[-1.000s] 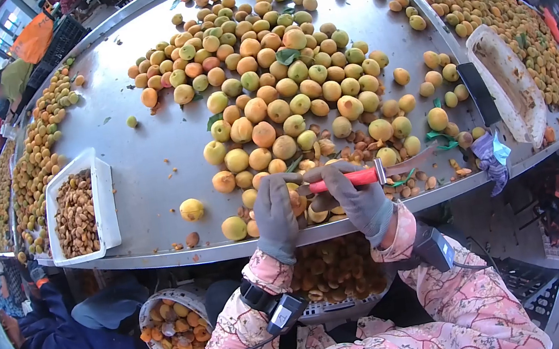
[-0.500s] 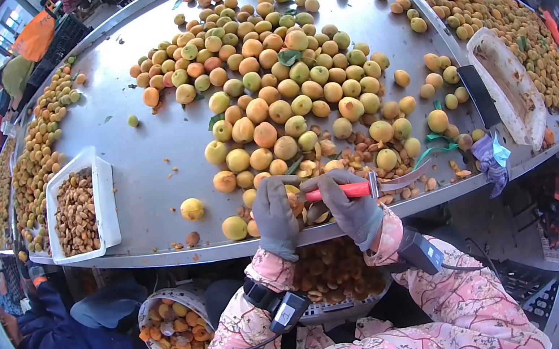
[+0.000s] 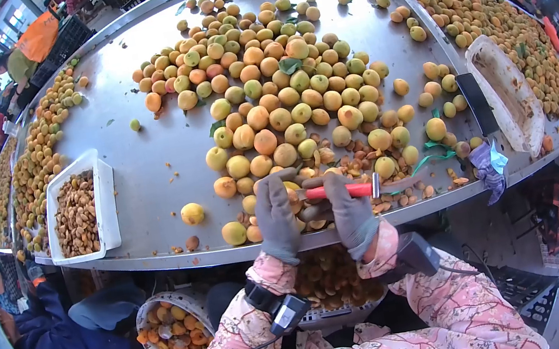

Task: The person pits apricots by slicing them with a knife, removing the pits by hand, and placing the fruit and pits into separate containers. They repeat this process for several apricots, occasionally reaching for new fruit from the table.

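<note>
My left hand, in a grey glove, is closed round an apricot at the table's near edge; the fingers hide most of the fruit. Close beside it, my gloved right hand grips a red-handled knife. Its handle lies crosswise over the fingers, and its metal end points right, over loose stones and fruit scraps. Directly beyond both hands spreads a large heap of apricots, yellow to orange, some greenish. Below the table edge, a crate of split fruit stands between my knees, partly covered by my wrists.
A white tray of stones stands on the metal table at left. On the right are a long, stained white tray and a purple cloth. A bucket of fruit sits low left, near a person in blue.
My right hand has shifted slightly left and down, with its fingers curled further under the red handle. The left hand stays nearly in place, still round the apricot.
</note>
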Tool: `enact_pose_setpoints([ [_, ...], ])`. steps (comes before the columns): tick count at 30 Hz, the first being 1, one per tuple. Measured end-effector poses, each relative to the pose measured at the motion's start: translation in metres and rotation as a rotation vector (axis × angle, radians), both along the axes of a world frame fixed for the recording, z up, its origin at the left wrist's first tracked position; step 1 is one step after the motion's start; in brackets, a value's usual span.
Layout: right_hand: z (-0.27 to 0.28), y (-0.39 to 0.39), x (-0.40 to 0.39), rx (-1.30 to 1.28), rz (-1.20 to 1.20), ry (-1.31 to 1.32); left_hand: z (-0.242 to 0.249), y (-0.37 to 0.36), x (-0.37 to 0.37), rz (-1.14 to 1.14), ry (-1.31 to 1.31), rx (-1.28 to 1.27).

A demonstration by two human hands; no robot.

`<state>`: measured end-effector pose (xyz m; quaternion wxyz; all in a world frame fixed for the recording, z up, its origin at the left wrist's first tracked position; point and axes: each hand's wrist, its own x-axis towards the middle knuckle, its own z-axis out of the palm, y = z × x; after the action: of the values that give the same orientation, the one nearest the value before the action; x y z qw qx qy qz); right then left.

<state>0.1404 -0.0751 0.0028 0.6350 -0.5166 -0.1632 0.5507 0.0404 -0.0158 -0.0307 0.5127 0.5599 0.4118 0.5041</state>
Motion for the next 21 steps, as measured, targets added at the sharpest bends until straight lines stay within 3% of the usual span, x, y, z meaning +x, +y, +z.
enact_pose_setpoints([
  [1, 0.001, 0.0, 0.007, -0.018, 0.017, 0.033, 0.016, 0.001, -0.001, -0.002, -0.001, 0.001],
  [3, 0.007, 0.001, 0.017, -0.04, 0.047, 0.065, 0.046, 0.0, -0.004, -0.365, -0.709, -0.788],
  [4, 0.006, 0.001, 0.016, -0.042, 0.047, 0.067, 0.041, 0.002, -0.007, -0.364, -0.708, -0.79],
  [7, -0.003, 0.0, 0.015, 0.022, 0.095, 0.019, 0.004, 0.005, -0.015, -0.39, -0.58, -0.659],
  [9, -0.014, -0.001, 0.016, 0.111, 0.193, -0.198, -0.021, 0.006, -0.018, -0.2, -0.446, -0.604],
  [10, -0.012, -0.002, 0.014, 0.111, 0.194, -0.197, -0.033, 0.006, -0.018, -0.198, -0.446, -0.604],
  [11, -0.006, -0.004, 0.011, 0.093, 0.209, -0.192, -0.044, 0.005, -0.018, -0.154, -0.272, -0.5],
  [12, -0.002, -0.005, 0.008, 0.075, 0.224, -0.188, -0.04, 0.005, -0.015, -0.11, -0.101, -0.394],
  [16, -0.003, -0.01, -0.004, 0.083, 0.19, -0.27, -0.022, -0.007, -0.006, 0.009, -0.16, -0.339],
  [18, -0.006, -0.009, -0.009, 0.138, 0.161, -0.392, -0.023, -0.009, -0.004, 0.187, 0.214, 0.012],
  [21, 0.006, -0.009, -0.011, 0.063, 0.13, -0.308, -0.021, -0.007, -0.011, 0.053, 0.324, 0.101],
])
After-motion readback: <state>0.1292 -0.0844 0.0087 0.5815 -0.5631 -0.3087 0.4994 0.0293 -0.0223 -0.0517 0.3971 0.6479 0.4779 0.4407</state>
